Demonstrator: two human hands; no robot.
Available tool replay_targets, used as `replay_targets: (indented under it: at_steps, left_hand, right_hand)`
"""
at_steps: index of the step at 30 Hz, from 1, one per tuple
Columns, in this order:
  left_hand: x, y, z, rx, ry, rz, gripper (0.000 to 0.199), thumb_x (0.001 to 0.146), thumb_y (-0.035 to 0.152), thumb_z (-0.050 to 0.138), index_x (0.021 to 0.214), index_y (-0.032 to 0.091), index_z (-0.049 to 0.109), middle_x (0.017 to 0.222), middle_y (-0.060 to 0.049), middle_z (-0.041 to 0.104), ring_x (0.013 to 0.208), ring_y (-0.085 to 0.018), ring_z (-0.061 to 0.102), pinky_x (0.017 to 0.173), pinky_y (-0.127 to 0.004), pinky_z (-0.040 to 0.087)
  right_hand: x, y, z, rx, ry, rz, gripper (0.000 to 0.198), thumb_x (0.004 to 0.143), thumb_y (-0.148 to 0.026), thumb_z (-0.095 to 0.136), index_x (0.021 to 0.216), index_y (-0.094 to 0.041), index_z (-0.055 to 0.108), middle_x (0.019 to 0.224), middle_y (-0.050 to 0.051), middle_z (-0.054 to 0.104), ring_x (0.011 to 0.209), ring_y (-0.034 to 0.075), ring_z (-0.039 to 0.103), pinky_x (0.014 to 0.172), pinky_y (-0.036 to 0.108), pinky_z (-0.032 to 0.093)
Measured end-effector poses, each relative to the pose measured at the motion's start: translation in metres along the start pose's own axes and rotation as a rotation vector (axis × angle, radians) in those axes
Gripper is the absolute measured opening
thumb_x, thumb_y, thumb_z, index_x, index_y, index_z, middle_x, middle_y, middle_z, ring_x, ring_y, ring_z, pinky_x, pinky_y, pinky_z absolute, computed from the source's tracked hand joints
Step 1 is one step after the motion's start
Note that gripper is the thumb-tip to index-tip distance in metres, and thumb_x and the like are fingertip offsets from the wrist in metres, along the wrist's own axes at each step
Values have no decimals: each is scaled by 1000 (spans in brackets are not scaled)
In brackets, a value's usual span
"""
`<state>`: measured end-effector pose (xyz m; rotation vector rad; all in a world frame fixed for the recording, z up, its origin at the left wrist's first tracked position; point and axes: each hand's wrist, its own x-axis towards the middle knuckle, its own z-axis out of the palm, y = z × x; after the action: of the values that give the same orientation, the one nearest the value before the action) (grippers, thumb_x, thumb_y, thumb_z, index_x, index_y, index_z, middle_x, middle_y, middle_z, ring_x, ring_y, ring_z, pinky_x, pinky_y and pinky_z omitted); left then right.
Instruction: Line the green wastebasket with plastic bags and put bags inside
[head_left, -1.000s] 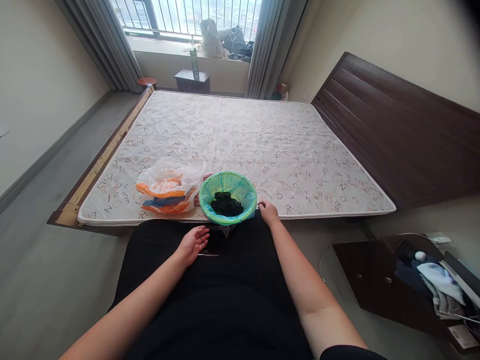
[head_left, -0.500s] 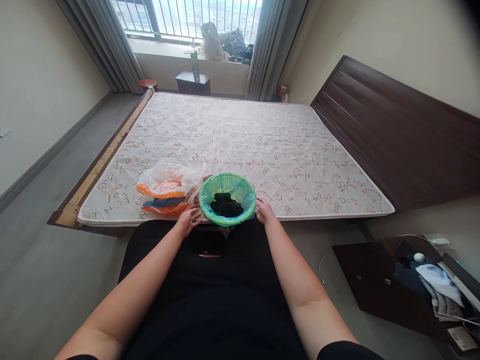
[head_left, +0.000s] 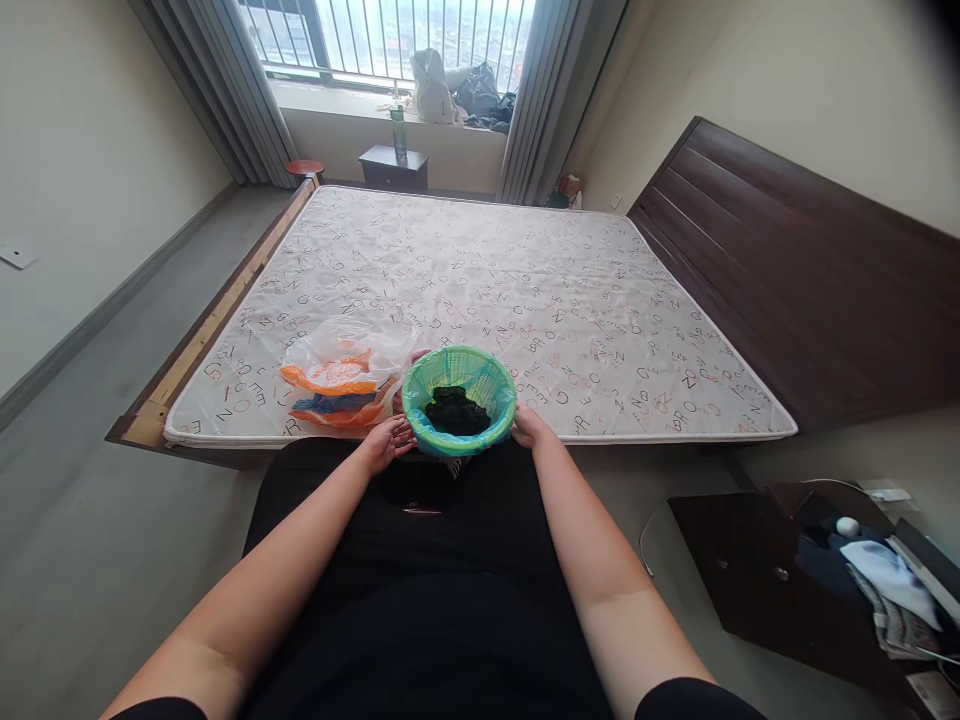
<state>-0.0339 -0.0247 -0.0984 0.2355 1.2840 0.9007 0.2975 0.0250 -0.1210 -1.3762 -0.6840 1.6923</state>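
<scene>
A green wastebasket (head_left: 495, 385) lined with a thin blue-green bag stands in front of me by the mattress edge, a black bundle (head_left: 456, 412) lying inside. My left hand (head_left: 386, 443) is at its left side, fingers a little spread and their tips against the wall. On the opposite side my right hand (head_left: 530, 428) holds the basket, its fingertips partly hidden behind the rim. Left of the basket, a clear and orange plastic bag (head_left: 337, 365) with something blue in it rests on the mattress (head_left: 480, 260).
Beyond the mattress stand a small nightstand (head_left: 395, 170) with a green bottle (head_left: 399, 133) and a red stool (head_left: 305, 168). A dark headboard (head_left: 795, 240) rises at right. Near me on the right, a dark cabinet (head_left: 739, 550) carries folded cloths (head_left: 889, 580). Bags (head_left: 435, 88) sit on the windowsill.
My left hand has come in against the basket's side. My right hand stays at the other side. The whole view has shifted slightly.
</scene>
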Motion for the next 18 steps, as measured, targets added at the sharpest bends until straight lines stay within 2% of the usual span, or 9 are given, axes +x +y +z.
replay_targets:
  at_steps: [5,10,15,18]
  left_hand:
    - [1,-2,0,-2,18,12,23,79,14,76,100,19,68,77,-4,71,62,-15,67,66,-28,54]
    - [6,-4,-4,11,37,30,22,78,11,75,97,18,65,68,1,66,52,-11,60,58,-23,53]
    - [8,-5,-6,3,46,52,22,77,11,77,90,18,60,68,0,66,53,-11,61,58,-23,55]
    - [8,-4,-6,-9,33,58,22,76,12,78,87,18,60,68,-1,67,55,-14,64,58,-25,56]
  right_hand:
    - [1,1,1,1,33,47,26,69,-15,82,89,-22,68,78,1,75,73,17,71,64,27,58]
    - [0,1,3,13,46,49,20,71,-19,82,86,-22,69,79,1,76,74,17,71,63,26,57]
    - [-4,-2,1,41,26,42,18,74,-20,82,86,-21,69,80,2,76,73,16,70,66,26,57]
    - [-9,-5,-1,65,-1,33,14,81,-28,78,88,-21,68,84,3,76,77,17,71,69,29,58]
